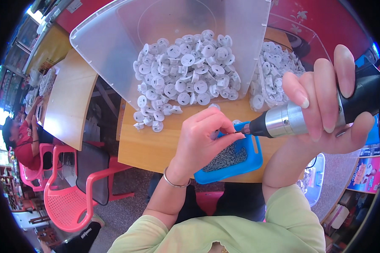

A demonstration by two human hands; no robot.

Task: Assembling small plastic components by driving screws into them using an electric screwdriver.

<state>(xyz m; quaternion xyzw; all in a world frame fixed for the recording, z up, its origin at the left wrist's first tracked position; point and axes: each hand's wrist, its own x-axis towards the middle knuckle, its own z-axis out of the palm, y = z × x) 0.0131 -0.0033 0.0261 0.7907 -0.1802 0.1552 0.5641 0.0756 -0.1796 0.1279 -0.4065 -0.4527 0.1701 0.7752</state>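
Observation:
My right hand [323, 95] is wrapped round an electric screwdriver [283, 120] with a black grip and silver collar, its nose pointing left. At that tip, the thumb and forefinger of my left hand [202, 133] are pinched together; what they hold is too small to make out. Directly below them, a blue plastic tray [258, 158] holds many small metal screws [226, 160]. Beyond my left hand lies a heap of round white plastic parts [185, 69], each with a dark slot, spilling from a translucent bin [107, 46] onto the wooden table [145, 147].
A clear container [261, 76] of more white parts stands at the far right. Lower right is a blue bin [318, 181]. Pink plastic chairs [67, 202] stand left, near another table [69, 97] where a person in red [27, 145] sits.

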